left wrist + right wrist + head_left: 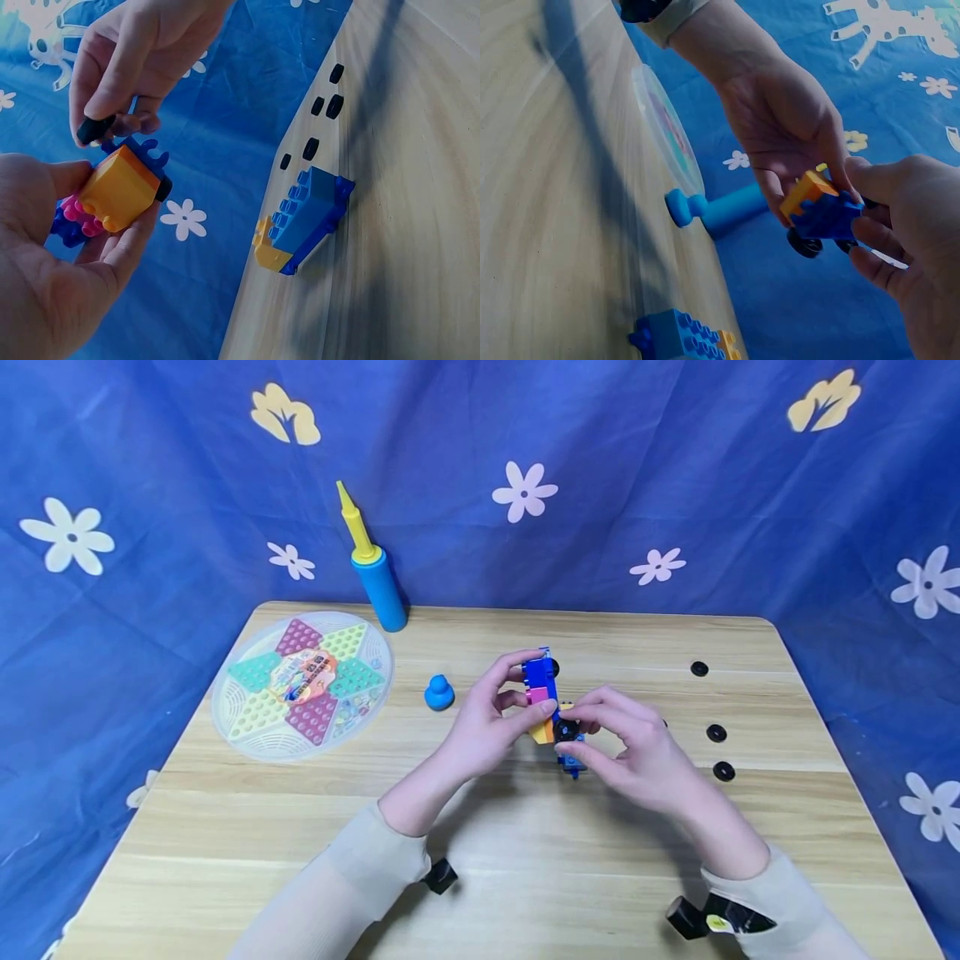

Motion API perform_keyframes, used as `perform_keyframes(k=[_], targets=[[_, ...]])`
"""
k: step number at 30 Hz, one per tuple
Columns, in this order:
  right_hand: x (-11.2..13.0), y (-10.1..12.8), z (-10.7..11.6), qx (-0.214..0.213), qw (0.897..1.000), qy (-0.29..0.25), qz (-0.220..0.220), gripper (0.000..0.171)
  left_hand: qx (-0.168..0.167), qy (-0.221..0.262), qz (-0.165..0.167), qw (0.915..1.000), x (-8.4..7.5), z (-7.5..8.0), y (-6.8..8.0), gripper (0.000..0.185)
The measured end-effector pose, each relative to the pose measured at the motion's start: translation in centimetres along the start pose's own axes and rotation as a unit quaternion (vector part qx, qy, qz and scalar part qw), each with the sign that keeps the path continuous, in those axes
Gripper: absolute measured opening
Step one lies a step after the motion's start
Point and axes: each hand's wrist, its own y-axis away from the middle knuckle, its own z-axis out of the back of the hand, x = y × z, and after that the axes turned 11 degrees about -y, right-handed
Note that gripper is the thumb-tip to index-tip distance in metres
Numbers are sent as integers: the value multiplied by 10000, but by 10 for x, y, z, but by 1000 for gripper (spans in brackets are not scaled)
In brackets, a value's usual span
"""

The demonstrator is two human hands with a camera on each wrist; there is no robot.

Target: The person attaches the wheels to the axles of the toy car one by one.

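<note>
fingers (525, 714) gripping block toy (542, 697), (black) wheel (566, 730)

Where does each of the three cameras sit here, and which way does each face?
Head: worn up high, looking forward and down at the wooden table; shows both forearms, left hand and right hand on the toy block car.
Left wrist: at the left hand, looking past the palm toward the table's far right edge; the right hand pinches a black wheel.
Right wrist: at the right hand, looking toward the left hand.
Shared: both wrist views show the blue block stack lying on the table.
</note>
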Motion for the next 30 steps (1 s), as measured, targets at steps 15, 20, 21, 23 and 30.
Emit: perform_keyframes(k=[15, 20, 21, 23, 30], targets=[[-3, -1, -6, -298, 9993, 109, -215, 34, -231, -288, 90, 9993, -7, -9, 0, 57], [-5, 1, -8, -256, 9988, 397, -109, 32, -384, -295, 209, 9986, -7, -10, 1, 55], [-5, 1, -9, -275, 9986, 444, -100, 32, -421, -268, 233, 9985, -7, -10, 0, 55], [-5, 2, -10, -338, 9984, 448, -109, 31, -457, -182, 251, 9985, -6, -11, 0, 55], [-6, 3, -11, -424, 9983, 379, -146, 31, -483, -200, 223, 9984, -7, -12, 0, 55]])
